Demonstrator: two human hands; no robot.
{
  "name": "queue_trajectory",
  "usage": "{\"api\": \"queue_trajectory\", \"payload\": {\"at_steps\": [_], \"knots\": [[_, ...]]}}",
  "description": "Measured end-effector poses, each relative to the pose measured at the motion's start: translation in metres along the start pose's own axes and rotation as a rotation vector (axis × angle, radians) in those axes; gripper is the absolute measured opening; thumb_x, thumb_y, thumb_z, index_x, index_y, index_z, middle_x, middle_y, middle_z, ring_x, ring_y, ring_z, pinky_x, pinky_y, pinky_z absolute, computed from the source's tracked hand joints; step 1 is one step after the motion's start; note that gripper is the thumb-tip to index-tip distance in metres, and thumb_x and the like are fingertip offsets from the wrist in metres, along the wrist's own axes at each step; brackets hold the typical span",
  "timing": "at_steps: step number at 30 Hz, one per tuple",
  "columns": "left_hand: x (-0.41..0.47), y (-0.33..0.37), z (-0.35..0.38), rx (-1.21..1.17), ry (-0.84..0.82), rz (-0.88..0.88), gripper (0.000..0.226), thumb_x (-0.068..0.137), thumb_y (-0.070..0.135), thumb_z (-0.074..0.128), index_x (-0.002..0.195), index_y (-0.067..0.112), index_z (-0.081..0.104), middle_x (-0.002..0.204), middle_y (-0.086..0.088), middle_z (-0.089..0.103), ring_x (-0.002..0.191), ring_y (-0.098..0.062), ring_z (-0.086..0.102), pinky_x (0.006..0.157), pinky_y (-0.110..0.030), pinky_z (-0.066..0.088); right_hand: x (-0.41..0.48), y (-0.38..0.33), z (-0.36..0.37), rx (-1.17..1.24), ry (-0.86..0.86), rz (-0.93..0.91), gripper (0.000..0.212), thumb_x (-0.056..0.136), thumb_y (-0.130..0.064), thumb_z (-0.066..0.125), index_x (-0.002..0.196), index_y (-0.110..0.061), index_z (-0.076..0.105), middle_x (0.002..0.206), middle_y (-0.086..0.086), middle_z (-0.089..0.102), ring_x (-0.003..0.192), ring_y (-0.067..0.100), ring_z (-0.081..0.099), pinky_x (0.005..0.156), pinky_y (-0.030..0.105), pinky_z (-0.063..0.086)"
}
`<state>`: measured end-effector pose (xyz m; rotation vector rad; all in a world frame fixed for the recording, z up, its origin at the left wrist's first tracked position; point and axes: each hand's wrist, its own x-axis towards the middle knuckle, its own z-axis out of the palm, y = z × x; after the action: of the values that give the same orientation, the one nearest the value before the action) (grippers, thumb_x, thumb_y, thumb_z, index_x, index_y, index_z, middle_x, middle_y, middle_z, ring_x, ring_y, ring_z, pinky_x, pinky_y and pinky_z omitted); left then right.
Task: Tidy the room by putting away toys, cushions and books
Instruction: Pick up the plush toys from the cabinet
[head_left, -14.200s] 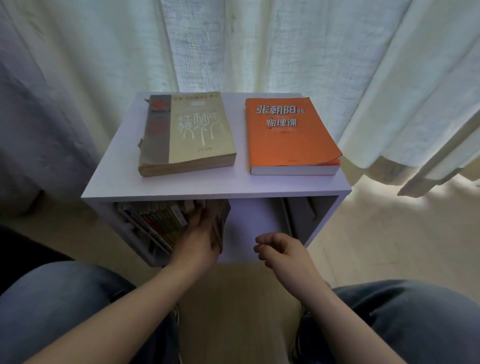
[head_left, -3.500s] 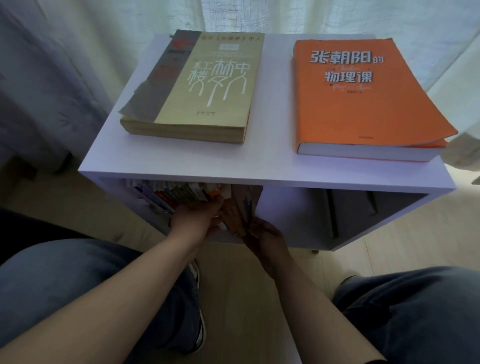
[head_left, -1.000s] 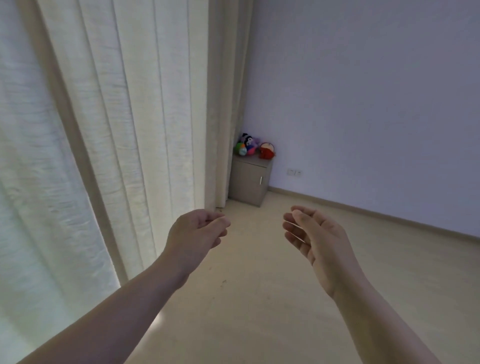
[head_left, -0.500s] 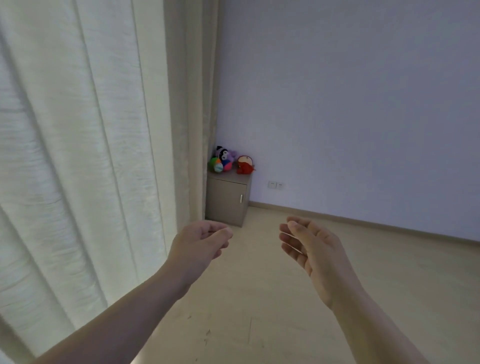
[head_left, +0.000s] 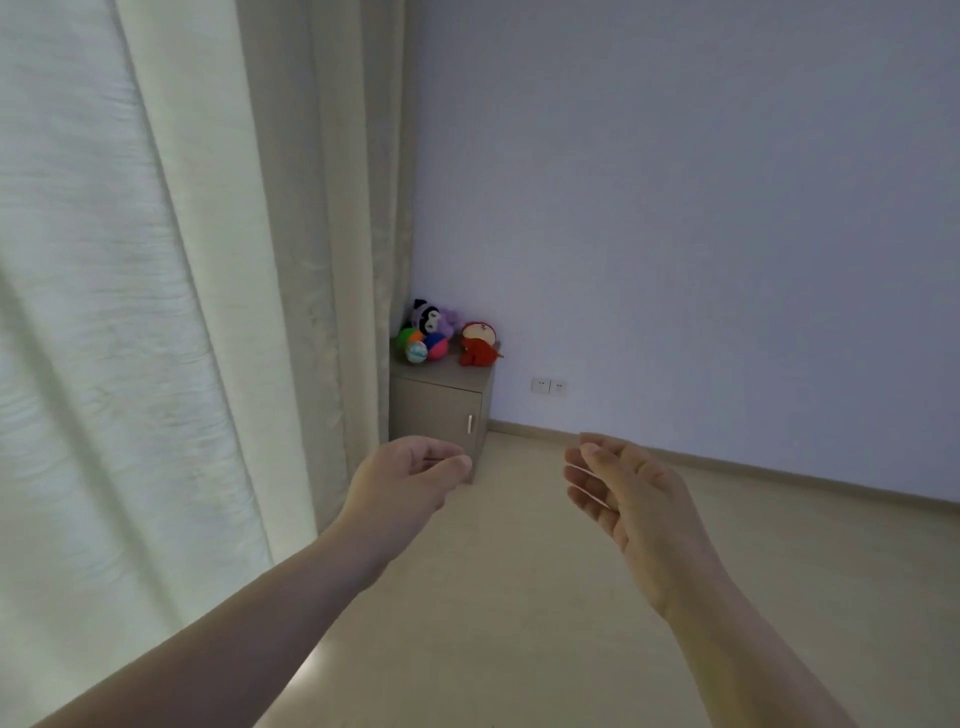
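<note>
Since the shelf work, we have turned from the books and both hands are empty: left hand (head_left: 410, 480) loosely curled, right hand (head_left: 631, 496) open. We judge the toys (head_left: 447, 335) next. They sit clustered, soft and bright, atop the corner cabinet (head_left: 441, 410) beside the curtain (head_left: 156, 312).

Wall (head_left: 701, 208): plain, pale lilac-white, running to the corner on the left.
Curtains (head_left: 156, 260): cream, floor-length, in thick folds; daylight glows through the nearest panel.
Floor (head_left: 519, 597): light beige, smooth, with a bright patch by the curtain hem.
Skirting (head_left: 779, 475): beige strip along the wall foot.
Cabinet (head_left: 441, 415): small, grey-brown, one door, set in the corner.
Sockets (head_left: 549, 386): white pair, low on the wall, near the cabinet.
</note>
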<state>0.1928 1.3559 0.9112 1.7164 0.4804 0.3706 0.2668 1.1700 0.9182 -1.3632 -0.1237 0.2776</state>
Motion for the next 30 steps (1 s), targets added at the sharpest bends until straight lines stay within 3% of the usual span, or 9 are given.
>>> {"api": "queue_trajectory", "payload": {"at_steps": [6, 15, 20, 24, 30], "knots": [[0.121, 0.005, 0.046, 0.000, 0.011, -0.036, 0.019, 0.073, 0.039, 0.072, 0.086, 0.025, 0.073, 0.093, -0.008, 0.074, 0.097, -0.033, 0.065, 0.092, -0.050, 0.052, 0.135, -0.015, -0.010, -0.024, -0.042, 0.000, 0.010, 0.093, -0.013, 0.058, 0.096, -0.011, 0.068, 0.097, 0.010, 0.068, 0.098, 0.023, 0.065, 0.092, 0.036, 0.052], [0.287, -0.006, 0.073, -0.022, 0.069, -0.079, 0.045, 0.050, 0.058, 0.066, 0.085, 0.030, 0.074, 0.090, 0.000, 0.075, 0.092, -0.026, 0.069, 0.090, -0.051, 0.053, 0.317, -0.012, 0.006, -0.068, -0.095, 0.043, 0.009, 0.092, -0.014, 0.061, 0.098, -0.013, 0.068, 0.100, 0.011, 0.072, 0.097, 0.021, 0.066, 0.097, 0.041, 0.051], [0.397, -0.016, 0.078, -0.028, 0.078, -0.074, 0.015, 0.066, 0.043, 0.071, 0.076, 0.032, 0.074, 0.080, -0.004, 0.073, 0.085, -0.027, 0.068, 0.087, -0.049, 0.055, 0.426, -0.003, 0.029, -0.082, -0.091, 0.050, 0.009, 0.093, -0.012, 0.060, 0.097, -0.011, 0.068, 0.098, 0.011, 0.071, 0.098, 0.023, 0.066, 0.098, 0.041, 0.051], [0.478, -0.024, 0.075, -0.032, 0.033, -0.096, 0.025, 0.060, 0.050, 0.064, 0.078, 0.036, 0.073, 0.065, 0.004, 0.064, 0.068, -0.017, 0.057, 0.067, -0.040, 0.047, 0.503, 0.001, 0.052, -0.116, -0.068, 0.089, 0.009, 0.092, -0.013, 0.061, 0.098, -0.010, 0.068, 0.098, 0.012, 0.071, 0.101, 0.026, 0.066, 0.099, 0.042, 0.050], [0.604, -0.032, 0.076, -0.037, 0.057, -0.160, 0.004, 0.083, 0.028, 0.071, 0.083, 0.026, 0.074, 0.072, 0.003, 0.071, 0.080, -0.024, 0.067, 0.088, -0.050, 0.054, 0.617, -0.001, 0.084, -0.149, -0.052, 0.124, 0.010, 0.092, -0.012, 0.060, 0.099, -0.012, 0.068, 0.101, 0.012, 0.070, 0.103, 0.026, 0.066, 0.098, 0.040, 0.051]]}}
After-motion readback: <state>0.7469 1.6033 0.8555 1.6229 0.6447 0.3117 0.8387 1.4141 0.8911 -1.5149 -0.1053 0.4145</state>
